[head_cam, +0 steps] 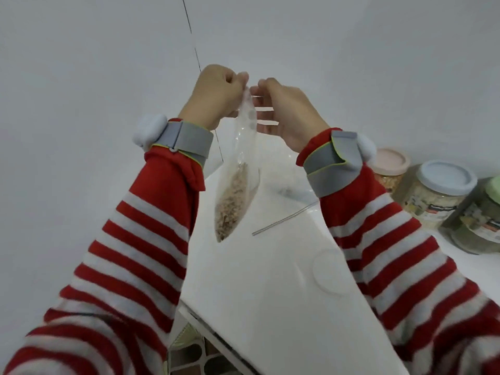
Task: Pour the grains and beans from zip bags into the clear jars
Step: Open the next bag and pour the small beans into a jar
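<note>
The bag (238,190) is held up over the table (270,307), pinched at its top seal from both sides. One lip is gripped by the curled fingers of the left hand (216,96), the other by the fingertips of the right hand (289,115). The grains (232,209) are gathered in the lower half, which hangs free and touches nothing.

If the seal is pulled apart sharply, the bag could be jerked and grains thrown out. If either pinch slips, the bag could tip or drop. It hangs near the table's left edge, so a spill there would likely be lost to the floor.

No open jar is seen beneath the bag. The jars (438,190) at the right are lidded and well apart from it, so one would probably have to be opened and brought closer first. They stand near the right sleeve (378,239) and could be knocked by that forearm. Bare table is left between the sleeves. A faint round outline beside the right sleeve cannot be made out.
</note>
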Available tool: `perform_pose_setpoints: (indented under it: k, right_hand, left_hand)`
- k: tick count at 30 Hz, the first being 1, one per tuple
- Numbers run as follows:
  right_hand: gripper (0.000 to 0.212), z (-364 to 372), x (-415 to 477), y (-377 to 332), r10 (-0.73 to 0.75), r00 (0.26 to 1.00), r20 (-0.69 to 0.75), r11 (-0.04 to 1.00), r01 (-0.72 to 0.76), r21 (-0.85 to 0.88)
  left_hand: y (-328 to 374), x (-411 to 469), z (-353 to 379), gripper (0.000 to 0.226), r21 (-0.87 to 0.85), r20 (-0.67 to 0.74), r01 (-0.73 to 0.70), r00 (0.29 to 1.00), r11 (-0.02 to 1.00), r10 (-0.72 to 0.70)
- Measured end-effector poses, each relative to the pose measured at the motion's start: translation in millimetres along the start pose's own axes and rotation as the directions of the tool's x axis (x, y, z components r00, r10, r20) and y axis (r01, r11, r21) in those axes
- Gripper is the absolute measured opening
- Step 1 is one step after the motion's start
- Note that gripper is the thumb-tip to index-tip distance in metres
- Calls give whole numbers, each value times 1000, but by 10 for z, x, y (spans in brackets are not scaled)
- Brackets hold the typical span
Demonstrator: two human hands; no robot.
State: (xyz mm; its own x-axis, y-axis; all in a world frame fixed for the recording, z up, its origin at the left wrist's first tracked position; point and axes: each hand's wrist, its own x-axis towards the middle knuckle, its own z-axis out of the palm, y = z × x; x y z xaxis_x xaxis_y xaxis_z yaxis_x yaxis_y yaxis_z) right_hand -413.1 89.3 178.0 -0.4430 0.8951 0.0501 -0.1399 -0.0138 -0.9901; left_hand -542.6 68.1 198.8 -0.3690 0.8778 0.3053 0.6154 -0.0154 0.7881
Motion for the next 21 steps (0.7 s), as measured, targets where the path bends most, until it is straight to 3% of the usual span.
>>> perform_pose_setpoints:
  k: [3,8,10,13,17,21]
  right_hand:
    - [27,-5,-20,177,53,998,14,999,-53,12]
    - [19,-133,-239,877,198,980,11,980,-198,11]
    - [23,-241,-369,1213,246,969,-25,969,-246,-8]
    - [23,-426,-604,1561,253,963,-98,962,-261,-82]
    - [23,-586,-900,1747,242,963,-117,961,-254,-107]
    - [32,-679,-1069,1864,208,966,-155,947,-238,-215]
  left_hand:
    - [-226,-108,96,27,-85,-13,61,998,994,-63]
    - [-738,-727,564,19,-244,90,229,973,942,-213]
    - [-861,-1040,750,20,-380,178,326,944,866,-277]
    - [-957,-1509,1002,22,-588,355,447,891,674,-282]
    - [-1125,-1846,1246,16,-671,391,538,841,510,-374]
    - [-1131,-1993,1401,17,-650,337,539,837,536,-432]
